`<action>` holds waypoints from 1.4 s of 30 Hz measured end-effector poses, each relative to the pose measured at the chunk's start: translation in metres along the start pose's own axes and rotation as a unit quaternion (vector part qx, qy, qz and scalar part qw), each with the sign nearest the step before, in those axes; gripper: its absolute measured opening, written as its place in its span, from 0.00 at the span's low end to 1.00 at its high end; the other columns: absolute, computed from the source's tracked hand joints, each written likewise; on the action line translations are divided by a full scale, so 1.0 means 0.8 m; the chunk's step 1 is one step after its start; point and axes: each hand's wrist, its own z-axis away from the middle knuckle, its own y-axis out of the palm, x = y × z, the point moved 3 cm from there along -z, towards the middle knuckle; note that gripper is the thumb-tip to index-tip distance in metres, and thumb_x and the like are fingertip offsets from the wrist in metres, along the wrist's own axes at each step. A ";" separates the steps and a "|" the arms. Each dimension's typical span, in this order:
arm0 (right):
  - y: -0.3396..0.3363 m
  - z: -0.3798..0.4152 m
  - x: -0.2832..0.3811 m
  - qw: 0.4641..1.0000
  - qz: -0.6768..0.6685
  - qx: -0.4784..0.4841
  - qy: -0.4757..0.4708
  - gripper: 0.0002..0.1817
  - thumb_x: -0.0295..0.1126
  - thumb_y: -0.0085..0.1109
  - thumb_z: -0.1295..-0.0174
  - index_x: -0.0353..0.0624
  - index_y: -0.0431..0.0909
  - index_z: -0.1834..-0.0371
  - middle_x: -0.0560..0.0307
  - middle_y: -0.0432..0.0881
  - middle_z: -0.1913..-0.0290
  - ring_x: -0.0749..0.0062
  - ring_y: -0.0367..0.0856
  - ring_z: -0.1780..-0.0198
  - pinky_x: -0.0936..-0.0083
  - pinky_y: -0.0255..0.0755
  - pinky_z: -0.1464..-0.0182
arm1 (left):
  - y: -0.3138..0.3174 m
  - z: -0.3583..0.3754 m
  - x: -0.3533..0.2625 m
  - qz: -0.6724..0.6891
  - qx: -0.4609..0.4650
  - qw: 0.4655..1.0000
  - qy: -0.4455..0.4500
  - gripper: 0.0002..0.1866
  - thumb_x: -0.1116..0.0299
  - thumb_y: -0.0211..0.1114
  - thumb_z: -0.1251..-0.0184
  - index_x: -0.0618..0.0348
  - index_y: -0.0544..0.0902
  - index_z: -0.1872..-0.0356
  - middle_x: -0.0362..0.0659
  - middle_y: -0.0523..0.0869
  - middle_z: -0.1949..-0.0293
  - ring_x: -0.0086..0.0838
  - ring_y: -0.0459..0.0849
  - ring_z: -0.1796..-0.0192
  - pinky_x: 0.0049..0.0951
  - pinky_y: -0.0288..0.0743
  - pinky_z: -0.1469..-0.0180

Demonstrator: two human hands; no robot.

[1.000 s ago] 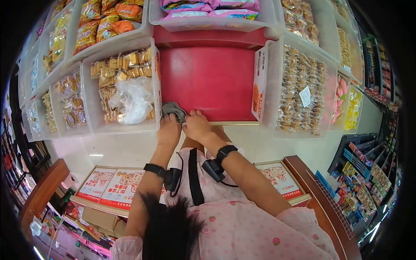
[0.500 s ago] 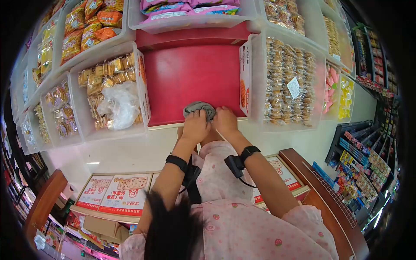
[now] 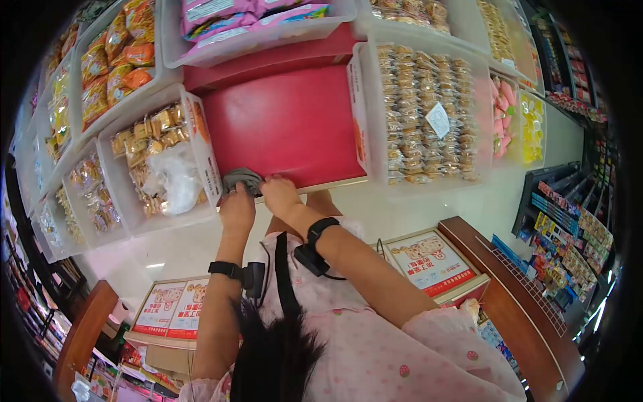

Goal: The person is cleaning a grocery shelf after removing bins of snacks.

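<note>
A grey cloth [image 3: 241, 179] lies bunched at the front left corner of a bare red shelf surface [image 3: 288, 127]. My left hand [image 3: 237, 209] presses on the cloth's near edge, fingers closed over it. My right hand [image 3: 280, 194] rests beside it at the shelf's front lip, fingers on the cloth's right side. Both wrists wear black bands with small devices.
A clear bin of gold-wrapped biscuits with a crumpled plastic bag [image 3: 161, 161] stands left of the red gap. A bin of packed cookies [image 3: 418, 114] stands on the right. More snack bins line the shelves above and beside. Printed cartons [image 3: 429, 261] sit on the lower tier.
Both hands slid the cloth back left along the shelf's front edge, from near the right bin to the left corner. The camera view shifted with them.
</note>
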 end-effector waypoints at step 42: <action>-0.045 -0.061 -0.002 0.982 0.080 -0.058 -0.161 0.38 0.39 0.58 0.46 0.37 0.61 0.30 0.46 0.64 0.29 0.59 0.59 0.27 0.59 0.51 0.27 | 0.018 -0.079 -0.020 0.108 -0.046 0.993 -0.003 0.43 0.67 0.64 0.41 0.70 0.50 0.29 0.73 0.57 0.33 0.68 0.57 0.34 0.57 0.52 0.31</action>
